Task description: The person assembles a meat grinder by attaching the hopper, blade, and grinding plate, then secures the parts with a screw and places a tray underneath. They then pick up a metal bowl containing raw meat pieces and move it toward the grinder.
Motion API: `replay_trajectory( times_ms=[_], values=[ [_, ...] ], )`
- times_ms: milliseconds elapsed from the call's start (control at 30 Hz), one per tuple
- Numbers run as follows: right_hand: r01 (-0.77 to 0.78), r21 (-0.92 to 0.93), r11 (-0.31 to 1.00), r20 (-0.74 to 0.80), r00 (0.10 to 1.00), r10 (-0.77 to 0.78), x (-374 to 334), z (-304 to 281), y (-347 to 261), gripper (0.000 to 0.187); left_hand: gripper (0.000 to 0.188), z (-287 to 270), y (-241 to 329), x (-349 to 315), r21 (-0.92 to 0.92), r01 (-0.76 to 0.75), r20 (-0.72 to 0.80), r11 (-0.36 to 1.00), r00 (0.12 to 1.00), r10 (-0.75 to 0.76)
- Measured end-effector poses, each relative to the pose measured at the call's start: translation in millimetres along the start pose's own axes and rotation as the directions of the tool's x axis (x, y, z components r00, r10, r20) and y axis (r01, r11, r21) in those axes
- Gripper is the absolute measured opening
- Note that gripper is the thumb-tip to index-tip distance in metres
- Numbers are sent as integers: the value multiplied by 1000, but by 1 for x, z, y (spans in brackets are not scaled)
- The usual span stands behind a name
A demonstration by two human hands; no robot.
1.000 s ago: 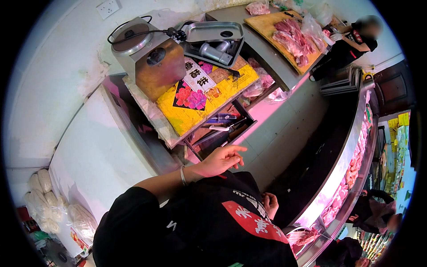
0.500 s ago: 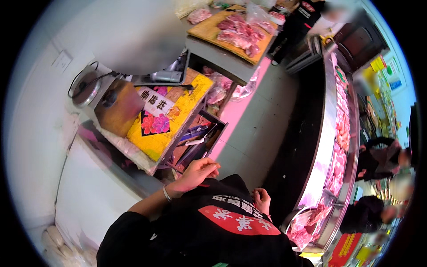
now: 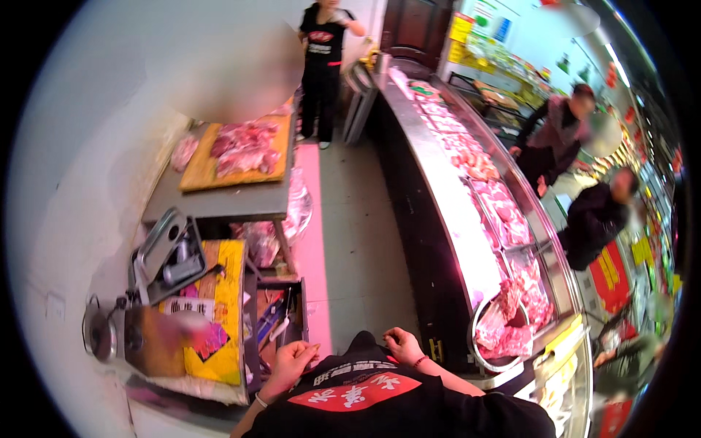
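Observation:
My left hand point(image 3: 294, 359) is in front of my dark apron, its fingers curled in and nothing showing in them. Close by is an open drawer point(image 3: 298, 310) with knives point(image 3: 272, 320) and other tools inside. Across from it my right hand point(image 3: 403, 345), a dark red band at its wrist, is also loosely closed and seems to hold nothing. It is on the side of the meat counter point(image 3: 438, 175), apart from it. A round metal basin point(image 3: 478, 343) with large cuts of raw meat point(image 3: 504, 321) stands at the counter's near end.
A yellow-covered table point(image 3: 232, 281) at left bears a metal tray point(image 3: 164, 252) and a wooden board. Beyond it, raw meat point(image 3: 244, 146) lies on a cutting board point(image 3: 193, 168). A co-worker point(image 3: 321, 66) stands at the aisle's far end. People in dark clothes point(image 3: 595, 219) stand beyond the counter.
My view has swung to the right, so the aisle and the counter now lie ahead. My right hand has come up and forward; both hands remain closed.

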State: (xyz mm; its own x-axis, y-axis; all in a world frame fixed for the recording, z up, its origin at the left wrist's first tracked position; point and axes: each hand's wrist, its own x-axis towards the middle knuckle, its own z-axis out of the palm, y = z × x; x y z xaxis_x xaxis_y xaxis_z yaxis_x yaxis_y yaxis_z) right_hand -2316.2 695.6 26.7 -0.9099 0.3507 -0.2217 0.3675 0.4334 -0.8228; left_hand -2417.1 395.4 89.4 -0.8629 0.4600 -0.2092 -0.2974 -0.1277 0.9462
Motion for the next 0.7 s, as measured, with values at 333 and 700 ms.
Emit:
replay_trajectory(
  times_ms=[333, 700],
  values=[
    [-50, 25, 998, -159, 986, 53, -25, -35, -6, 22, 46, 20, -7, 45, 177, 122, 156, 977, 976, -150],
    [-178, 181, 967, -355, 905, 234, -67, -54, 22, 24, 59, 82, 14, 93, 114, 88, 453, 990, 882, -130]
  ],
)
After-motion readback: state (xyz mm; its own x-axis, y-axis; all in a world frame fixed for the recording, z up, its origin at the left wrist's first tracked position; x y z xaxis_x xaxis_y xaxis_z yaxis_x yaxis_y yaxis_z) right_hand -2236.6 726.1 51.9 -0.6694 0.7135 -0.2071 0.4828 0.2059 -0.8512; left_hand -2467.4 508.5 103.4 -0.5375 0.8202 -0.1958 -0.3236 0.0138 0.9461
